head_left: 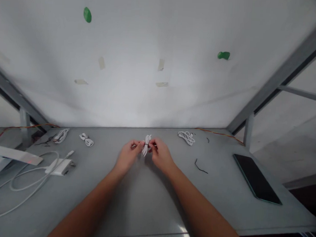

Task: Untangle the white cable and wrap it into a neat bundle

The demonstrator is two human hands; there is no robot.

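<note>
A folded white cable (146, 145) stands upright between my hands above the middle of the table, with a dark twist tie (146, 144) round its waist. From the left, my left hand (130, 151) pinches at the bundle's middle with thumb and finger. My right hand (159, 153) closes on the other side at the same height. Whether the fingertips also grip the tie's ends is too small to tell. Right of my hands lies a loosely coiled white cable (187, 137), and a loose black twist tie (200, 167) rests nearer to me.
A tied white cable (86, 140) and another coiled cable (61, 136) lie at the back left. Nearer are a white charger (59, 167) with its long cord and a white bar (12, 153). A dark phone (256, 178) lies right. A white wall (148, 103) closes the back.
</note>
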